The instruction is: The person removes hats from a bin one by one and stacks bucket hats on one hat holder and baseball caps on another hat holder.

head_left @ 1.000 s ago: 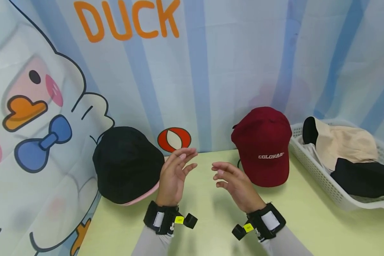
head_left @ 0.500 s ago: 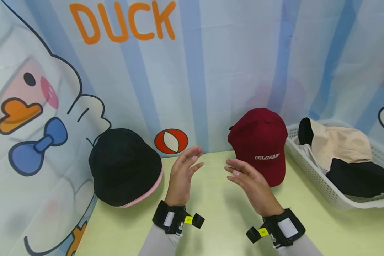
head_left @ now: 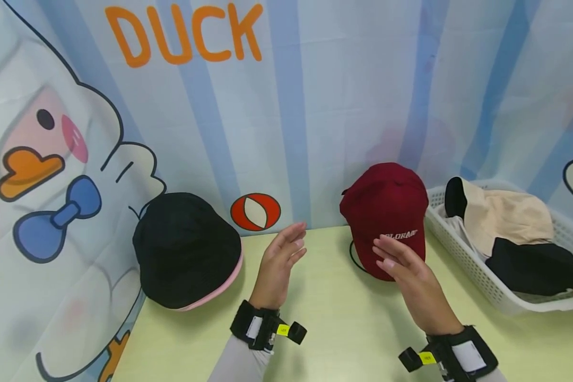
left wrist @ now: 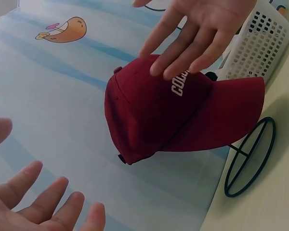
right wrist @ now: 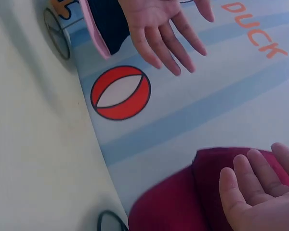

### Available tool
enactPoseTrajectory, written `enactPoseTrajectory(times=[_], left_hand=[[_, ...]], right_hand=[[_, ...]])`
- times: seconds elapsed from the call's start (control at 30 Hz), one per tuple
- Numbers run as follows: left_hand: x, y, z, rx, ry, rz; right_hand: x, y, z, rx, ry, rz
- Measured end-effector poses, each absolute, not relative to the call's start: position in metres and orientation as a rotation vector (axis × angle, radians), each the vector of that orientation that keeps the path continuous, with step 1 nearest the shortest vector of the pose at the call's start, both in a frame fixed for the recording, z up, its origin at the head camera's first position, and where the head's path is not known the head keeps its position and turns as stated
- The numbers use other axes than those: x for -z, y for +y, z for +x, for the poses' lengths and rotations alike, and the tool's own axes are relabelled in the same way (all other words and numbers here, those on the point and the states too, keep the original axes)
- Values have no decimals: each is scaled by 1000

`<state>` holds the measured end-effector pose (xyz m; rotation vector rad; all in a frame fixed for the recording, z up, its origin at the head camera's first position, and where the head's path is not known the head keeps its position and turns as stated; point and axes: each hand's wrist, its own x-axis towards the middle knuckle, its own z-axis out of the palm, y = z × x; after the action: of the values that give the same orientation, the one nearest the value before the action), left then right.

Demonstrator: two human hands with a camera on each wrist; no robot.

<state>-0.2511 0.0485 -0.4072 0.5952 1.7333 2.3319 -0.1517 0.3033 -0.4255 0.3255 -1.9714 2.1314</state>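
Note:
My left hand (head_left: 276, 268) is held up over the table between two hats, fingers extended and holding nothing. To its left sits a black bucket hat (head_left: 186, 252) with a pink underside, on a wire stand (right wrist: 58, 36) seen in the right wrist view. A maroon baseball cap (head_left: 384, 212) lettered "COLORADO" hangs on a black wire stand (left wrist: 250, 156). My right hand (head_left: 422, 292) is in front of that cap, partly covering the brim and lettering in the head view. Its fingers are extended and grip nothing. Whether they touch the cap is unclear.
A white perforated basket (head_left: 475, 265) stands on the right of the pale yellow table (head_left: 334, 318). Inside it lie a beige hat (head_left: 511, 212) and a black one (head_left: 539, 265). A printed duck curtain (head_left: 344, 95) rises behind the table.
My right hand has moved to the right, until it overlaps the maroon cap in view. The left hand has drifted slightly right, away from the black bucket hat. Both hats stay put.

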Motion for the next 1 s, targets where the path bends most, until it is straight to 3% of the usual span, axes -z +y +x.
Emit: enactPoseTrajectory(times=[1.0], left_hand=[[414,52,-252,-2285,1644,617]], right_hand=[[444,387,-104,-2023,-1846,291]])
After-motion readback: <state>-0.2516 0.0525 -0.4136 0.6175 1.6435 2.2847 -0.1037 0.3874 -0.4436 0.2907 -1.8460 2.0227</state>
